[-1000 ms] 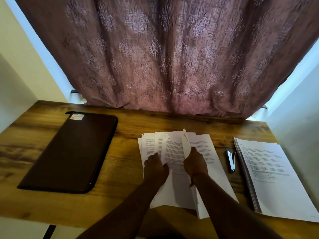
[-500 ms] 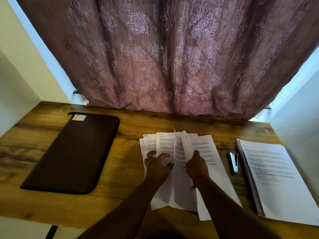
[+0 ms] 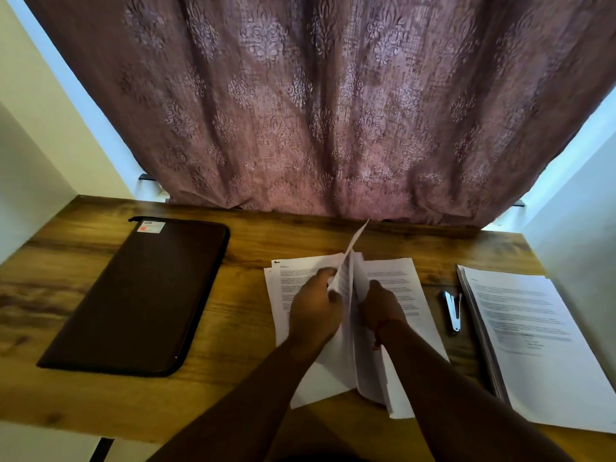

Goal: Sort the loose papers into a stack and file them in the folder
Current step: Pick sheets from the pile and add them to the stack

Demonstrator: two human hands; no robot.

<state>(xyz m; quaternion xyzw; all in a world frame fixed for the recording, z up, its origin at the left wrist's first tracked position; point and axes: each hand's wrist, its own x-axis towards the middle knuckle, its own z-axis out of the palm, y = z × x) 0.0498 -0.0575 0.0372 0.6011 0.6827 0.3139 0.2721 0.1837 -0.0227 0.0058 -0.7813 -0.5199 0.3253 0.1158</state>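
Papers [image 3: 393, 288] lie right of the closed folder [image 3: 140, 295]. A second ago they lay fanned flat; now my left hand [image 3: 315, 308] and right hand [image 3: 380, 306] pinch several upright between them, so gathering has begun; filing waits.

My 2 forearms were bare to the frame edge, with no sleeves in view. My left hand [image 3: 313, 310] wore nothing; a thin red thread bracelet [image 3: 383, 328] circled my right wrist.
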